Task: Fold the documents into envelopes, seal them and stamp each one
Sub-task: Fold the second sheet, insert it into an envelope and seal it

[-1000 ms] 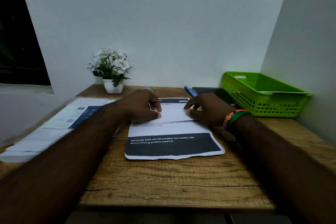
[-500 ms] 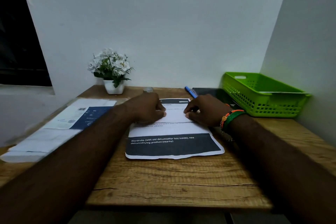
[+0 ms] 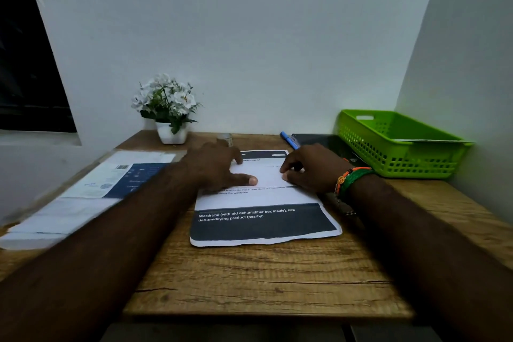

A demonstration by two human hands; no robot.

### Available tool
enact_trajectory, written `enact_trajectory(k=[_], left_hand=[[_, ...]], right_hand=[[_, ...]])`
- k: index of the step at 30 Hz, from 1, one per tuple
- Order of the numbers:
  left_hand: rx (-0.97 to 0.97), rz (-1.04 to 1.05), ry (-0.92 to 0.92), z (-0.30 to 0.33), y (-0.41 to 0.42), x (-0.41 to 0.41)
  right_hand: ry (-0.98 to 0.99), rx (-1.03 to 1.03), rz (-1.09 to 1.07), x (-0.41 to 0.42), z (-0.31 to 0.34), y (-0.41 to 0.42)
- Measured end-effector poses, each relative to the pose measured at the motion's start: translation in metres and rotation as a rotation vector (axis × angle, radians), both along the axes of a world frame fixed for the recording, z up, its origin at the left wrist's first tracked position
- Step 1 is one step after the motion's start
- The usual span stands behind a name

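Both hands rest on the document point(image 3: 261, 197), which lies flat on the table point(image 3: 249, 280) beneath them. The left hand point(image 3: 219, 168) is spread, thumb stretched out, pressing the folded-over top part. The right hand point(image 3: 311, 168), fingers bent, pinches that part's right edge. A pen point(image 3: 288, 140) lies just beyond the right hand.

My left grip point(image 3: 219, 166) lies flat on the folded document point(image 3: 263, 203); my right grip point(image 3: 311, 168) pins its fold on the tabletop point(image 3: 263, 280).
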State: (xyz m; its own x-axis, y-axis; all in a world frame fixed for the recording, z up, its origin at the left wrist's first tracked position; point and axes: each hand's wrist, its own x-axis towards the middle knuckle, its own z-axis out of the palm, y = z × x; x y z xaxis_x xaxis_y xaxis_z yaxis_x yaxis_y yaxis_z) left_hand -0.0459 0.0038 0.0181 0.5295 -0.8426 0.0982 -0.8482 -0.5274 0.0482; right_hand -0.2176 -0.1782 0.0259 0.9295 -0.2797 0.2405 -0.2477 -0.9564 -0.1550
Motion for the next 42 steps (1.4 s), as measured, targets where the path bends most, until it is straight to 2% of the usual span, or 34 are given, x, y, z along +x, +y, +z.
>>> enact_trajectory(k=[5, 10, 14, 20, 25, 32, 38, 42], left_hand=[[-0.065, -0.013, 0.099, -0.001, 0.000, 0.002], [-0.205, -0.100, 0.097, 0.003, 0.002, 0.000], [-0.263, -0.092, 0.054, 0.004, -0.001, -0.007], [-0.512, -0.189, 0.038, 0.008, -0.012, -0.022], [-0.512, -0.162, 0.073, 0.018, -0.003, -0.010], [-0.528, -0.166, 0.288, 0.022, 0.022, 0.017], [-0.671, -0.128, 0.555, 0.017, 0.023, 0.017], [-0.712, -0.036, 0.596, 0.021, 0.027, 0.019]], right_hand=[[-0.017, 0.049, 0.018, 0.005, -0.005, -0.007], [-0.167, 0.091, 0.089, 0.006, -0.011, -0.006], [-0.282, 0.185, 0.091, 0.011, -0.008, -0.002], [-0.415, 0.292, 0.228, 0.013, -0.001, 0.003], [-0.429, 0.310, 0.206, 0.007, 0.007, -0.002], [-0.391, 0.343, 0.091, -0.007, 0.009, -0.026], [-0.407, 0.444, 0.066, -0.008, 0.005, -0.029], [-0.432, 0.535, 0.022, -0.010, 0.005, -0.034]])
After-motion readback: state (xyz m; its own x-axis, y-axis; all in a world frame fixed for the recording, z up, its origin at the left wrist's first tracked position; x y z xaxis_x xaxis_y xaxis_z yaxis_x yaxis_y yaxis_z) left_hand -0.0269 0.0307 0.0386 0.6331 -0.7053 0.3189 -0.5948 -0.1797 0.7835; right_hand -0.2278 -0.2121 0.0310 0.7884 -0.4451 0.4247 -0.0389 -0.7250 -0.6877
